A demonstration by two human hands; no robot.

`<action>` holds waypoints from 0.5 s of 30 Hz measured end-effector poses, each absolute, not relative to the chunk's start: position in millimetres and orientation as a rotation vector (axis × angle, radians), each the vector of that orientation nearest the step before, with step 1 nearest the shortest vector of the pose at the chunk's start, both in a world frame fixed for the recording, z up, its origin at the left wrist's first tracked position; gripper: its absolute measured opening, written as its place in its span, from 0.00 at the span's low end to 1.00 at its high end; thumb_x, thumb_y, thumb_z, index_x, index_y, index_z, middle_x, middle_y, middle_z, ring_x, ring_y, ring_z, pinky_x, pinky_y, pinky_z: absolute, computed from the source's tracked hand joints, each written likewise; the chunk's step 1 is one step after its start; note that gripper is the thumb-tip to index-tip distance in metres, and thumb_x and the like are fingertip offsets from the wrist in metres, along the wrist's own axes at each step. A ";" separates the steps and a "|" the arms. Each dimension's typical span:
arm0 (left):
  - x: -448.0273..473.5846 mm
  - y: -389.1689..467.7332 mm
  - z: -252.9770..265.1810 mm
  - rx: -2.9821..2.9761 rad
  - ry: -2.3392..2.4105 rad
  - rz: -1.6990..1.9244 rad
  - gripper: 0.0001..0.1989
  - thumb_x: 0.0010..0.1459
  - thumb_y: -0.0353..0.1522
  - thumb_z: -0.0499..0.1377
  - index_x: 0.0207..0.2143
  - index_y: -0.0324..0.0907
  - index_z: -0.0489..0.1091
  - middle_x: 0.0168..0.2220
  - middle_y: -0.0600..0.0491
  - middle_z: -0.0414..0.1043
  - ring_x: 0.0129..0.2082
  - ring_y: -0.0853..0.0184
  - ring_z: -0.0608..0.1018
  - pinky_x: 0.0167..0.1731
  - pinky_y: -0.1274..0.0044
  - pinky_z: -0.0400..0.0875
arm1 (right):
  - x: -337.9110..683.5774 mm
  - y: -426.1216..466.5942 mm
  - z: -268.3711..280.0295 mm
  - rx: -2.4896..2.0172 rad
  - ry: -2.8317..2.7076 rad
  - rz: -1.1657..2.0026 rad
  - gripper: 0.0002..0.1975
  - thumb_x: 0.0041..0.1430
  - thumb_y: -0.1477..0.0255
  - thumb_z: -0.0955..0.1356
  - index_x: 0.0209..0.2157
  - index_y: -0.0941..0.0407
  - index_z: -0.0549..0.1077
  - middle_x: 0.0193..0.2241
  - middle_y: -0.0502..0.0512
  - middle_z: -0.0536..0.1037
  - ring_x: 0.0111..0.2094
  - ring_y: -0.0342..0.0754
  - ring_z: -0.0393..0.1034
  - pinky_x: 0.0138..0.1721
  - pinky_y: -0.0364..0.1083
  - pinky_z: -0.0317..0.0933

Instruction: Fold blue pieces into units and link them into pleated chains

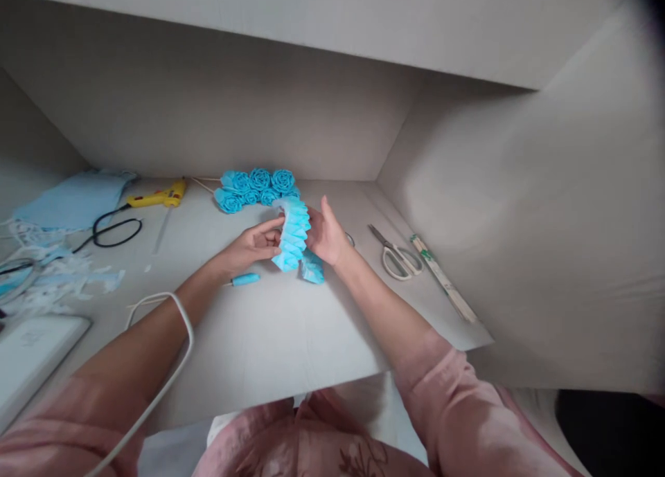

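A light blue pleated strip (292,235), folded in zigzags and bent in an arc, is held up over the table. My left hand (253,247) grips its left edge between thumb and fingers. My right hand (328,235) holds it from the other side, thumb raised and fingers partly hidden behind the folds. Below it hangs or lies another pleated blue piece (312,268); whether the two are joined I cannot tell. Just behind the strip lie several blue rosette flowers (259,180). A small blue roll on a stick (245,280) rests near my left wrist.
Scissors (397,257) and a pack of thin sticks (443,277) lie at right. At left are a yellow glue gun (158,196) with black cord, light blue sheets (75,199), white scraps (77,280) and a white box-like object (39,359). A white cable (188,325) crosses my left forearm.
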State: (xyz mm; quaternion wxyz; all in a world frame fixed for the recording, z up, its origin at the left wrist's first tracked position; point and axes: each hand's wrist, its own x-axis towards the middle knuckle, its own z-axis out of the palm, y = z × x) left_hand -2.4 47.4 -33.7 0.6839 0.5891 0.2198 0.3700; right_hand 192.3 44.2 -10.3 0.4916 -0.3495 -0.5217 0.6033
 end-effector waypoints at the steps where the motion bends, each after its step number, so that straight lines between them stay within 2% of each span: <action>1: -3.1 47.2 -33.5 1.327 0.493 0.809 0.35 0.47 0.30 0.70 0.59 0.43 0.66 0.36 0.49 0.75 0.36 0.64 0.76 0.37 0.73 0.70 | 192.7 43.3 -8.3 -0.805 -1.227 1.477 0.36 0.55 0.39 0.54 0.44 0.54 0.70 0.38 0.58 0.79 0.42 0.52 0.73 0.40 0.51 0.69; 5: -5.8 46.4 -31.4 1.355 0.491 0.768 0.29 0.50 0.31 0.68 0.56 0.43 0.70 0.37 0.49 0.75 0.36 0.64 0.76 0.38 0.74 0.69 | 193.7 40.2 -3.7 -0.662 -1.092 1.500 0.24 0.53 0.54 0.68 0.47 0.53 0.69 0.44 0.57 0.78 0.45 0.52 0.73 0.43 0.51 0.69; 8: -7.8 47.0 -31.1 1.341 0.471 0.761 0.26 0.52 0.33 0.67 0.55 0.44 0.71 0.35 0.49 0.75 0.34 0.65 0.76 0.37 0.74 0.69 | 194.2 38.2 -2.1 -0.664 -1.062 1.440 0.25 0.48 0.65 0.71 0.50 0.52 0.68 0.45 0.56 0.78 0.49 0.53 0.72 0.43 0.51 0.69; 11: -8.2 50.1 -33.0 1.292 0.486 0.764 0.23 0.57 0.41 0.62 0.53 0.43 0.73 0.32 0.49 0.75 0.33 0.63 0.76 0.37 0.71 0.69 | 193.6 35.4 1.3 -0.632 -1.018 1.445 0.25 0.47 0.69 0.70 0.49 0.51 0.68 0.46 0.55 0.78 0.50 0.53 0.72 0.43 0.50 0.70; 15: -4.1 53.7 -31.6 1.297 0.572 0.935 0.27 0.59 0.51 0.54 0.46 0.41 0.77 0.38 0.46 0.77 0.39 0.60 0.76 0.42 0.70 0.68 | 188.3 28.3 6.5 -0.576 -1.016 1.513 0.26 0.48 0.71 0.69 0.51 0.49 0.68 0.48 0.54 0.77 0.50 0.53 0.73 0.43 0.51 0.71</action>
